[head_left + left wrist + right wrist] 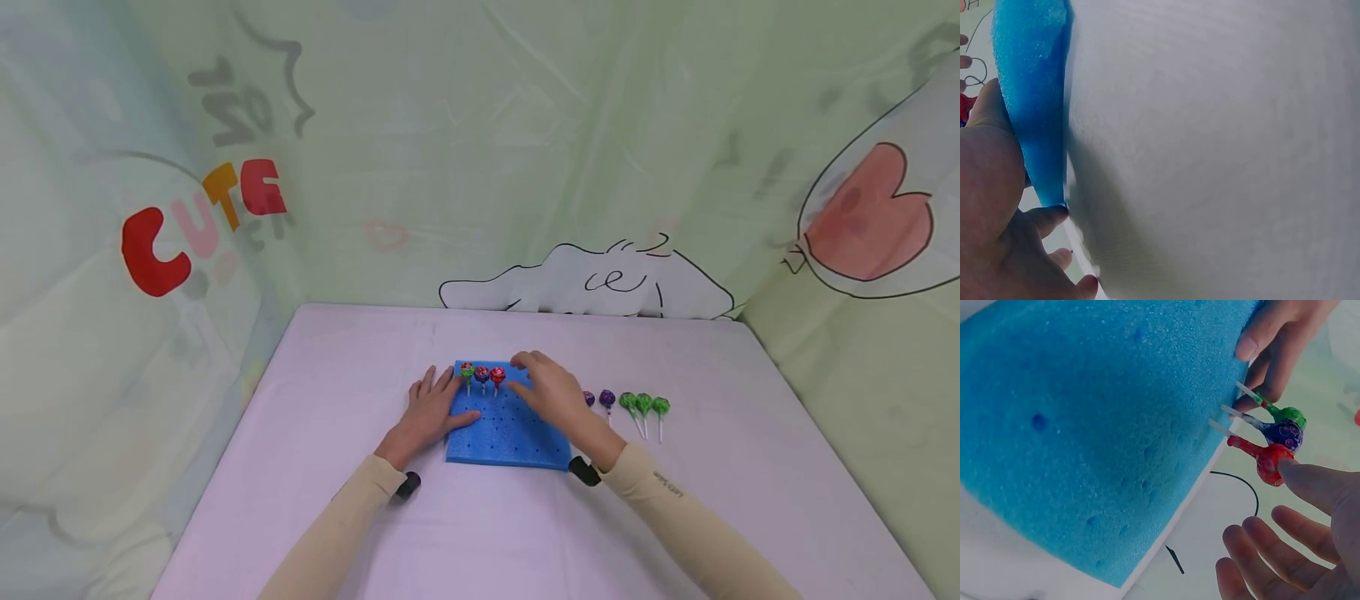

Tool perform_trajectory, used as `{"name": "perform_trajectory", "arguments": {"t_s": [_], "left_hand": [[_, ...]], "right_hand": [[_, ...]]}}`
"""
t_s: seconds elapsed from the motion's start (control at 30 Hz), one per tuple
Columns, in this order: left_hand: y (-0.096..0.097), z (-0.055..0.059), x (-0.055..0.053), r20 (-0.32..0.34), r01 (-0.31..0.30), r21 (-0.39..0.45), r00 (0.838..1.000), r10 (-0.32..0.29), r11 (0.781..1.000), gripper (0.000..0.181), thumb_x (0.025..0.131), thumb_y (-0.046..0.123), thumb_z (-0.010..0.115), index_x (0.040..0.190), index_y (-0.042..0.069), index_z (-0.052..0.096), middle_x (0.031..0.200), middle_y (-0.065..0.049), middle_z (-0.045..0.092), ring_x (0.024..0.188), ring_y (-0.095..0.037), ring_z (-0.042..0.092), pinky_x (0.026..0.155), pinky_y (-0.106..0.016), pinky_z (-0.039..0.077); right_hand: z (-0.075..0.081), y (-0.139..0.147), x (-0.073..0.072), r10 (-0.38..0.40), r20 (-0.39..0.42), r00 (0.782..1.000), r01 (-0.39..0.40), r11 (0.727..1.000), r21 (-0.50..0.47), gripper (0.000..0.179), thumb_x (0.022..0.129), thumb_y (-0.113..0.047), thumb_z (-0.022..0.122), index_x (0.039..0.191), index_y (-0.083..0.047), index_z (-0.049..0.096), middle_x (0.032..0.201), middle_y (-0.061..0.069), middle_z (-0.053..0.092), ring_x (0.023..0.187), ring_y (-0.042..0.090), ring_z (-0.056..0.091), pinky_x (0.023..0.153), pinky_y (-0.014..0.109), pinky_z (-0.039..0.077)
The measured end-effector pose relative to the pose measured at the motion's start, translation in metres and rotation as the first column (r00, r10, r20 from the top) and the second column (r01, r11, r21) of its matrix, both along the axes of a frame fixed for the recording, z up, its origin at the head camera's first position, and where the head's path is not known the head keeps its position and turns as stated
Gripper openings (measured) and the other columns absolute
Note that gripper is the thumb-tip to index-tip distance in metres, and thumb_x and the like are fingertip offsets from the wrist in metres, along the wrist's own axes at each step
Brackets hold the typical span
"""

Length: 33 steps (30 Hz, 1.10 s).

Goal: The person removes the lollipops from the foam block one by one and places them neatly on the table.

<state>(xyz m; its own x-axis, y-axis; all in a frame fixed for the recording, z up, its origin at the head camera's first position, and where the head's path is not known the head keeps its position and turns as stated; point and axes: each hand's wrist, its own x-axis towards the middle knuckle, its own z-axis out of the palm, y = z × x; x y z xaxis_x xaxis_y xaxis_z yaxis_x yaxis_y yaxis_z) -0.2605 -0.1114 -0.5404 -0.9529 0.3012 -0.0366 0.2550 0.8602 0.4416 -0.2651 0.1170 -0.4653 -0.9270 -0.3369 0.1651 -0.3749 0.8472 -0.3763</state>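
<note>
A blue foam board (502, 442) dotted with small holes lies on the table. Three lollipops stand by their sticks in a row near its far left corner: one green and red (467, 370), one dark blue-purple (482, 374) and one red (497, 376). My left hand (426, 418) rests at the board's left edge, thumb over the top and the other fingers spread beside it. Above the board's far right part hovers my right hand (557, 398), its fingers parted and holding nothing. In the right wrist view its thumb (1310, 484) overlaps the red lollipop.
Right of the board lie more lollipops: a purple one (607, 399), another partly hidden behind my right hand (588, 397), and three green ones (643, 403). A pale cloth covers the table (480, 533). Printed fabric (465, 150) hangs behind and at both sides.
</note>
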Motion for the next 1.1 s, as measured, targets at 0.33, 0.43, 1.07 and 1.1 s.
{"name": "perform_trajectory", "arguments": {"t_s": [0.33,0.43,1.07,1.1], "left_hand": [[0.000,0.001,0.000,-0.003,0.002,0.003,1.000,-0.002,1.000,0.080,0.094,0.063,0.056,0.156,0.015,0.037,0.167,-0.016,0.024,0.155,-0.045,0.007,0.121,-0.065,0.012],[0.000,0.001,0.001,-0.002,0.002,-0.004,1.000,-0.002,1.000,0.080,0.095,0.063,0.056,0.156,0.015,0.036,0.167,-0.016,0.024,0.155,-0.045,0.007,0.121,-0.064,0.013],[0.000,0.003,0.000,0.011,0.003,-0.020,1.000,-0.003,1.000,0.082,0.095,0.064,0.055,0.157,0.015,0.034,0.167,-0.016,0.023,0.155,-0.045,0.008,0.121,-0.065,0.013],[0.000,0.003,0.000,0.010,0.004,-0.020,1.000,-0.004,1.000,0.082,0.095,0.064,0.055,0.157,0.015,0.034,0.167,-0.016,0.023,0.155,-0.045,0.008,0.121,-0.065,0.013]], "right_hand": [[-0.007,-0.010,0.002,0.017,-0.081,0.997,-0.015,1.000,0.023,0.041,0.091,-0.028,0.075,0.126,-0.009,0.063,0.120,0.012,0.068,0.105,0.029,0.068,0.087,0.045,0.059],[-0.009,-0.013,0.002,0.035,-0.120,0.992,-0.030,0.999,0.042,0.040,0.091,-0.028,0.076,0.124,-0.009,0.063,0.117,0.012,0.068,0.101,0.029,0.069,0.083,0.044,0.059],[-0.022,-0.022,-0.003,0.044,-0.263,0.964,-0.020,0.995,0.093,0.037,0.088,-0.023,0.080,0.115,-0.011,0.058,0.104,0.008,0.068,0.086,0.024,0.066,0.073,0.039,0.058],[-0.023,-0.022,-0.003,0.044,-0.265,0.963,-0.019,0.995,0.096,0.036,0.088,-0.022,0.080,0.115,-0.011,0.058,0.103,0.008,0.068,0.085,0.024,0.066,0.072,0.038,0.058]]}}
